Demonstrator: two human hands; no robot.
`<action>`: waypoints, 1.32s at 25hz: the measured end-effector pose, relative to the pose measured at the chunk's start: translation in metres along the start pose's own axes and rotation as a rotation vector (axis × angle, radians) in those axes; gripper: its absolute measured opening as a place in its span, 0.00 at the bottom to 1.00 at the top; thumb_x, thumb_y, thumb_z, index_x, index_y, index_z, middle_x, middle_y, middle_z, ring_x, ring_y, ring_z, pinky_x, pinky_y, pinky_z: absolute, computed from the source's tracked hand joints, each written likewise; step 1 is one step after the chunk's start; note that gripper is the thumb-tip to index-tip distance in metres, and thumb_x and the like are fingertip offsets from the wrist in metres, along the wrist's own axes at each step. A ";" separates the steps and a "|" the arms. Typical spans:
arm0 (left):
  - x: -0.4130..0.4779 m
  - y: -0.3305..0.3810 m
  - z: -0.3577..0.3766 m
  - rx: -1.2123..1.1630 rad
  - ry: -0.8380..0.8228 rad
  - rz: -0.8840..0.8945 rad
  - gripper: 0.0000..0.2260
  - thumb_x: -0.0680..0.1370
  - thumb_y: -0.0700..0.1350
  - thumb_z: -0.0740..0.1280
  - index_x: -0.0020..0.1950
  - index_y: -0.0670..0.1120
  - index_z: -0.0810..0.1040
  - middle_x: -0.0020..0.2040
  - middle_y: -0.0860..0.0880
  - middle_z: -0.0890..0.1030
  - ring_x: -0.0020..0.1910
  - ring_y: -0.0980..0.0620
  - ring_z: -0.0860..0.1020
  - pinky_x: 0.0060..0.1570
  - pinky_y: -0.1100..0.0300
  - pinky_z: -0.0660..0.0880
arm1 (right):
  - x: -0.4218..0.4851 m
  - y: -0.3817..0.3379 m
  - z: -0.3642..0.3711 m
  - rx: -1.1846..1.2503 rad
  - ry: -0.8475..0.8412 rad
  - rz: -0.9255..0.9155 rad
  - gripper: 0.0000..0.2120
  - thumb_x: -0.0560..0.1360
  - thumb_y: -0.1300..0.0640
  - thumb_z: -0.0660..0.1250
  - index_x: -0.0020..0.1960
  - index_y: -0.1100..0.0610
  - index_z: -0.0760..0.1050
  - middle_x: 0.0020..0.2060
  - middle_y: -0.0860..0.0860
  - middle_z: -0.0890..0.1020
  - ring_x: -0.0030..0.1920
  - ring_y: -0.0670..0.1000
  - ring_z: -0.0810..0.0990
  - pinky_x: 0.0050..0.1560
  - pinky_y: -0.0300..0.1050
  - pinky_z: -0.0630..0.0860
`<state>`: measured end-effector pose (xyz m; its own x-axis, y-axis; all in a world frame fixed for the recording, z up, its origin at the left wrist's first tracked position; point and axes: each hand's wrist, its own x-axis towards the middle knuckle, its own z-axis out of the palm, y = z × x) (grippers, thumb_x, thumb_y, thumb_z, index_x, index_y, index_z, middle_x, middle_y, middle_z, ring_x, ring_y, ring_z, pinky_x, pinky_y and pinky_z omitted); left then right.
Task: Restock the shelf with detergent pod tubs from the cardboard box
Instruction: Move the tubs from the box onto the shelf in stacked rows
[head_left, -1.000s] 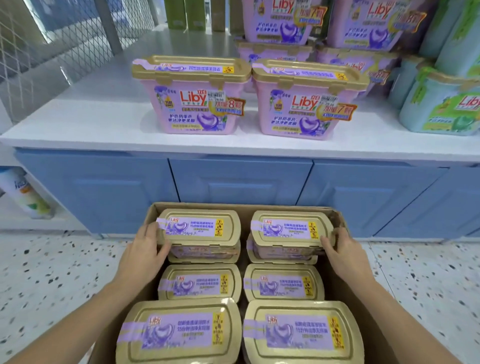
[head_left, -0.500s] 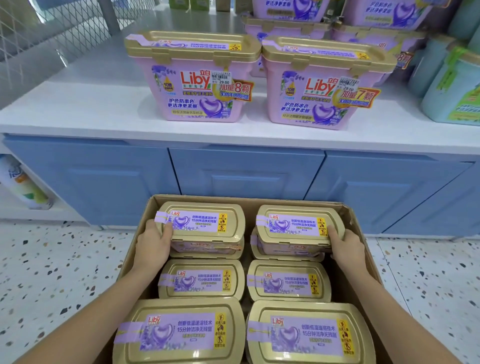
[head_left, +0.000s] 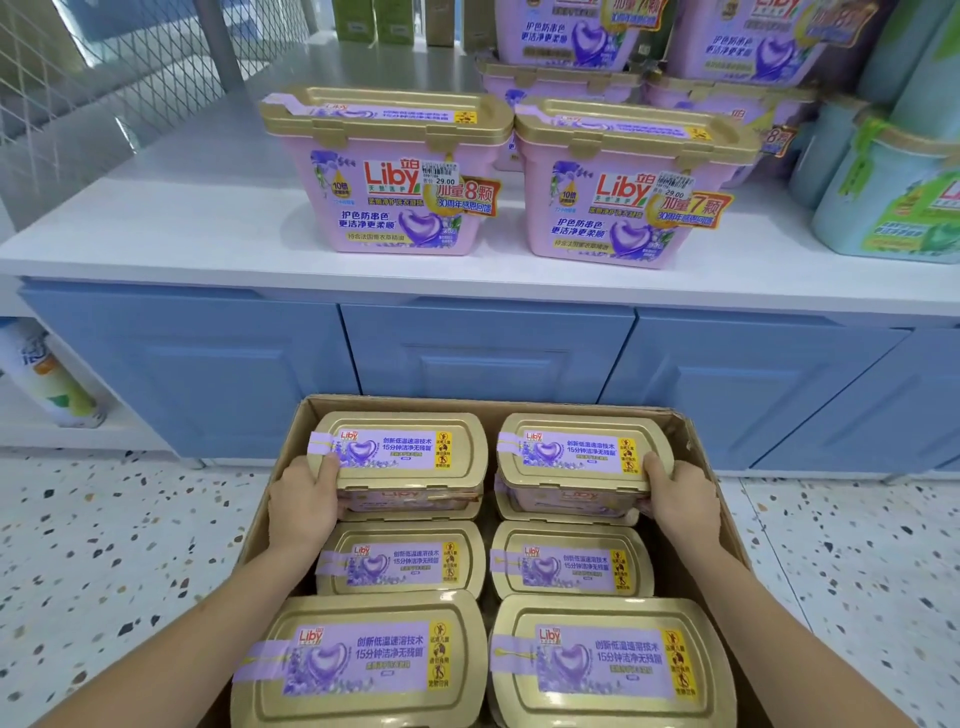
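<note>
Head view: the cardboard box stood open on the speckled floor, below the white shelf; six gold-lidded tubs showed in it, in rows of two. The left hand gripped the far-left tub, thumb on the lid edge, fingers curled round its outer end; the right hand gripped the far-right tub the same way, thumb on top. Both tubs sat higher than the row nearer the camera, with further lids just beneath them; judged to be the lift-out step, one tub per hand. The next move would call for raising both clear of the box walls, keeping them level, and setting them on the shelf; bare shelf lay to the left of the pink tubs at its front edge. Hidden: the fingertips of both hands, behind the tub ends; whether the held tubs rested on those beneath or hung clear could not be told; the layers below were unseen; the two nearest tubs were cut off by the frame's bottom edge.
</note>
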<state>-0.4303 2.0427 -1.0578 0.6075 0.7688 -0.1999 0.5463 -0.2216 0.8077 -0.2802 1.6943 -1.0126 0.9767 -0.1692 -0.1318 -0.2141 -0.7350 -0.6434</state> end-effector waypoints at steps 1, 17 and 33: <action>-0.005 0.007 -0.004 0.015 0.012 0.011 0.26 0.68 0.65 0.52 0.43 0.44 0.75 0.40 0.41 0.83 0.39 0.39 0.82 0.43 0.42 0.79 | -0.002 -0.004 -0.005 0.003 0.009 -0.014 0.23 0.77 0.46 0.55 0.43 0.66 0.76 0.39 0.62 0.81 0.43 0.61 0.79 0.44 0.52 0.74; -0.024 0.204 -0.137 -0.191 0.077 0.276 0.14 0.73 0.47 0.60 0.32 0.41 0.76 0.21 0.46 0.80 0.21 0.50 0.80 0.26 0.60 0.78 | -0.004 -0.160 -0.180 0.258 0.127 -0.283 0.24 0.68 0.45 0.62 0.33 0.68 0.74 0.36 0.67 0.80 0.41 0.65 0.79 0.44 0.56 0.76; 0.019 0.386 -0.186 -0.235 0.156 0.372 0.15 0.73 0.46 0.59 0.37 0.35 0.74 0.15 0.45 0.75 0.17 0.48 0.77 0.32 0.50 0.80 | 0.043 -0.296 -0.255 0.288 0.243 -0.350 0.19 0.73 0.46 0.61 0.45 0.64 0.76 0.50 0.65 0.80 0.52 0.63 0.79 0.54 0.51 0.74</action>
<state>-0.3158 2.0834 -0.6466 0.6340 0.7475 0.1982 0.1516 -0.3715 0.9160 -0.1784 1.7373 -0.6358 0.9508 -0.1185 0.2862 0.1710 -0.5698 -0.8038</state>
